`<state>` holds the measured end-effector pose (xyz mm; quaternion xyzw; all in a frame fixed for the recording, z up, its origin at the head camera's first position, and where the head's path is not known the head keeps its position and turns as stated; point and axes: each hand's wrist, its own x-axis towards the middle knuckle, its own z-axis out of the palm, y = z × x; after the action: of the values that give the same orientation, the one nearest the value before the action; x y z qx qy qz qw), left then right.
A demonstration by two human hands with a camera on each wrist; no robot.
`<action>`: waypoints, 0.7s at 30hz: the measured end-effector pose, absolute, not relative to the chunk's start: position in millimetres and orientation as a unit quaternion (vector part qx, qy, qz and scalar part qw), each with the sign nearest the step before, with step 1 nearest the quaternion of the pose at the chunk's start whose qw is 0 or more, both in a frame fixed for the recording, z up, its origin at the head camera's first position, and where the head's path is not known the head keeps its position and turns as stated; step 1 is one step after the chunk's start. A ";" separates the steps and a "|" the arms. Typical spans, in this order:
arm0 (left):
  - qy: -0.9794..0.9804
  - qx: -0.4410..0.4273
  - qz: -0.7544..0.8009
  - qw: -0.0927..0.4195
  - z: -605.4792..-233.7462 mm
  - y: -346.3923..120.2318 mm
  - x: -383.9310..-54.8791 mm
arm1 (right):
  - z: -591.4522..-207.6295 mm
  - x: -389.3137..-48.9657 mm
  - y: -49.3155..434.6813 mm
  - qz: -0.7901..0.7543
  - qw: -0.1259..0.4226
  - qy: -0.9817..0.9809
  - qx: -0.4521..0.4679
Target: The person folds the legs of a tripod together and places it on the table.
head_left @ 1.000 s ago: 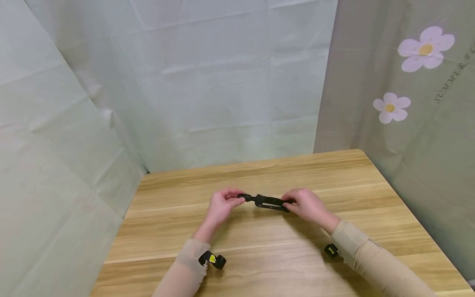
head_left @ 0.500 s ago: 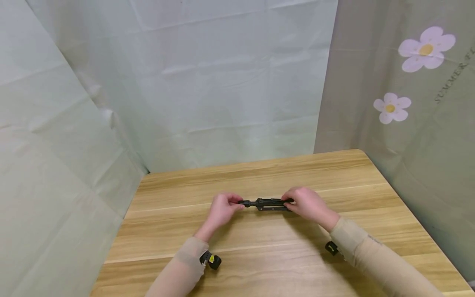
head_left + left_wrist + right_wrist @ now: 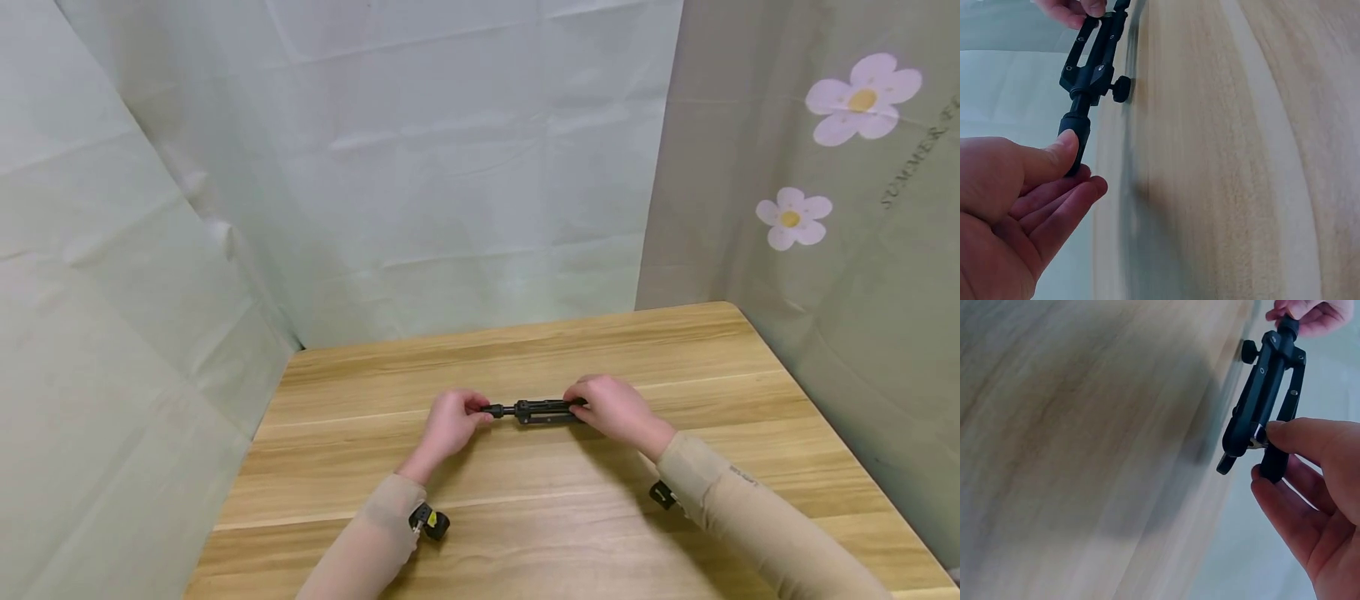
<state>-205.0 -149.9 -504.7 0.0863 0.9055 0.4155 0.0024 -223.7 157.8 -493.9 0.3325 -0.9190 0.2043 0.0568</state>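
Note:
A small black tripod (image 3: 543, 410), its legs folded together, lies sideways between my two hands just over the table. My left hand (image 3: 450, 423) pinches the end of its centre column, thumb on top and fingers beneath, as the left wrist view shows. At the other end my right hand (image 3: 615, 408) pinches a leg near its foot between thumb and fingertips. A round knob (image 3: 1121, 89) sticks out from the tripod's side on the table side. In the right wrist view one leg (image 3: 1294, 394) stands slightly apart from the others.
The wood-grain table (image 3: 525, 525) spreads under both arms. Pale cloth (image 3: 450, 167) hangs behind and at the left, and a cloth printed with flowers (image 3: 862, 100) hangs at the right. A small black camera (image 3: 431, 522) is strapped to the left wrist.
The tripod has gone from slightly slanted to nearly level, its left end coming lower in the head view, and has turned about its length. Both hands keep their grip; the right has edged left.

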 end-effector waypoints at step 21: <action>0.889 0.123 0.440 0.028 -504.3 -150.7 -197.6 | -498.4 -224.2 165.9 0.228 0.029 -0.917 0.325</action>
<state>-197.6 -150.7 -504.3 0.1230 0.8890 0.4401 0.0276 -224.2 165.9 -498.4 0.3251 -0.9173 0.2280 0.0292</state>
